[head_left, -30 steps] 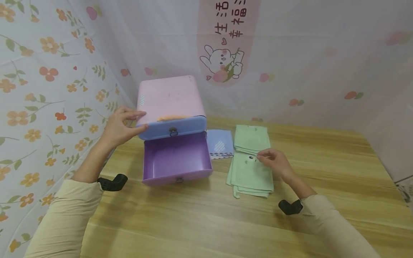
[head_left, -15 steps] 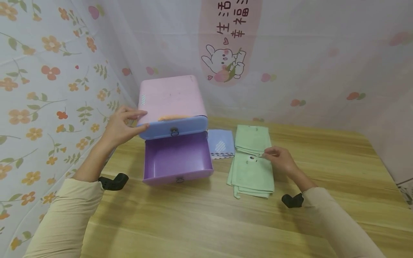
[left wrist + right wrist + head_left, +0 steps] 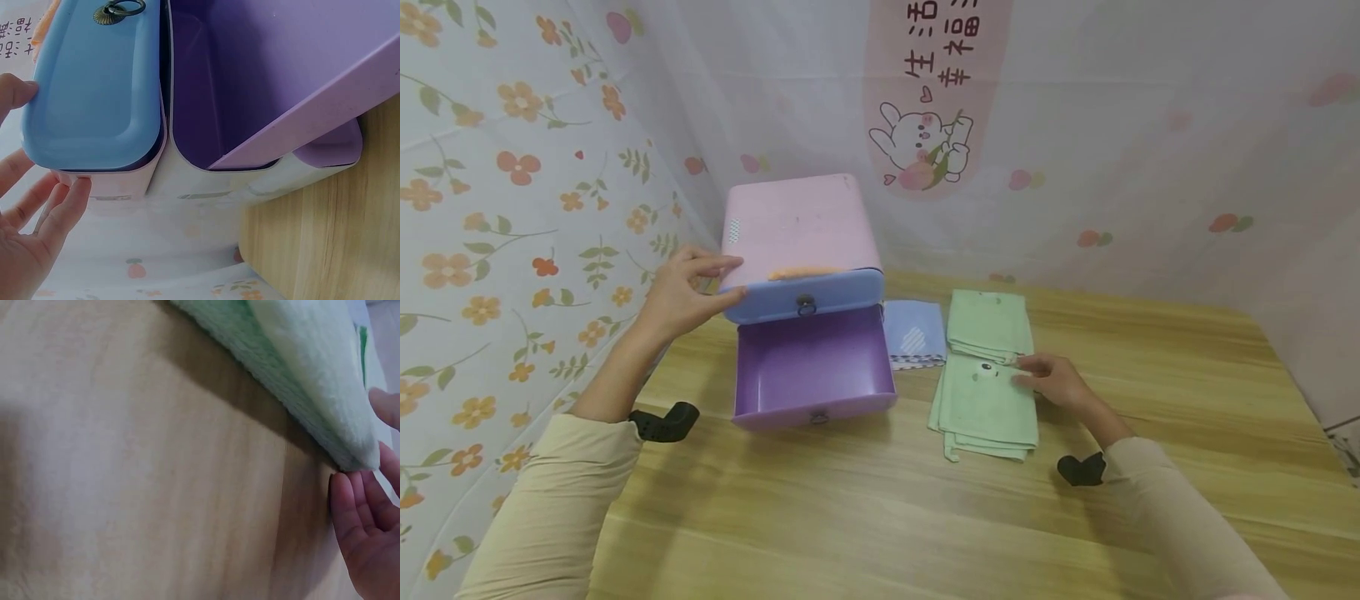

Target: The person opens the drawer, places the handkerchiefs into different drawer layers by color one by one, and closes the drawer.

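Observation:
A small drawer cabinet with a pink top [image 3: 797, 221] stands on the table. Its blue upper drawer [image 3: 808, 297] is closed, and the purple lower drawer [image 3: 814, 367] is pulled out with nothing inside. My left hand [image 3: 681, 296] rests at the cabinet's left front corner. In the left wrist view, the thumb touches the blue front and the extended fingers touch the side. Folded green towels lie to the right, an upper one [image 3: 988, 321] and a lower one [image 3: 988, 412]. At their right edge, my right hand [image 3: 1060, 385] touches a towel corner [image 3: 356, 453], thumb and fingers apart.
A folded blue cloth [image 3: 913, 329] lies between the cabinet and the towels. Something orange [image 3: 801, 272] pokes out above the blue drawer. The wooden table [image 3: 850, 517] meets a floral curtain [image 3: 512, 250] on the left and a printed curtain behind.
My right hand has shifted slightly right along the towel edge, and its thumb and forefinger have spread from a pinch on the towel corner. My left hand has stayed on the cabinet.

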`<state>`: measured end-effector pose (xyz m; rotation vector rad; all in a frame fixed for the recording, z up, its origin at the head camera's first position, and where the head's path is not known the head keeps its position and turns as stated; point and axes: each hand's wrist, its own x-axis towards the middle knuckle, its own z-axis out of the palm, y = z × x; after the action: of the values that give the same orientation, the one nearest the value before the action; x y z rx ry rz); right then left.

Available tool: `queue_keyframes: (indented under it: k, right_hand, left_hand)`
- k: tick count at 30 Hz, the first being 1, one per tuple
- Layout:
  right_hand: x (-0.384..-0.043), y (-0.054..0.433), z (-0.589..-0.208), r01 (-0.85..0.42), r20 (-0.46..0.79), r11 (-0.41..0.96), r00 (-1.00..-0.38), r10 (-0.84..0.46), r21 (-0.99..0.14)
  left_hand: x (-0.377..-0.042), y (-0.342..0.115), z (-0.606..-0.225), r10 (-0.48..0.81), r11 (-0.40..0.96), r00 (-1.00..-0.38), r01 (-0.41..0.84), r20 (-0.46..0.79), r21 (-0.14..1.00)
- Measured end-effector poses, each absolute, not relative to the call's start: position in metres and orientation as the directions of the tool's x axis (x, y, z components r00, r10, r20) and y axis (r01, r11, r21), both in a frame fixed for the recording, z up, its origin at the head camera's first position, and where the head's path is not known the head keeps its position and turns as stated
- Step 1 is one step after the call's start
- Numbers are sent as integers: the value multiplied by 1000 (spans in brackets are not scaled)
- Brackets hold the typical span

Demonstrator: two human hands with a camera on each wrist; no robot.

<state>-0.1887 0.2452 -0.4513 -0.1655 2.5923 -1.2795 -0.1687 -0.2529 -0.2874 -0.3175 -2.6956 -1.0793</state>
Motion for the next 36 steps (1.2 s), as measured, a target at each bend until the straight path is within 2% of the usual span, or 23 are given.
queue_keyframes:
  k: [9,15,26,36]
  right_hand:
    - [-192,247,-452,-24,-220,652,-932,-290,-758]
    - [-191,243,-454,-55,-183,694,-947,-264,-718]
    - [-189,239,-457,-25,-180,736,-964,-198,-676]
    - [-180,234,-461,-44,-120,721,-977,-174,-691]
  left_hand:
    - [-168,-253,-287,109,719,-957,264,270,644]
    - [-168,-252,-287,107,718,-957,262,269,645]
    - [-168,-252,-286,99,707,-962,249,256,662]
    - [-168,-252,-287,97,704,-962,249,257,665]
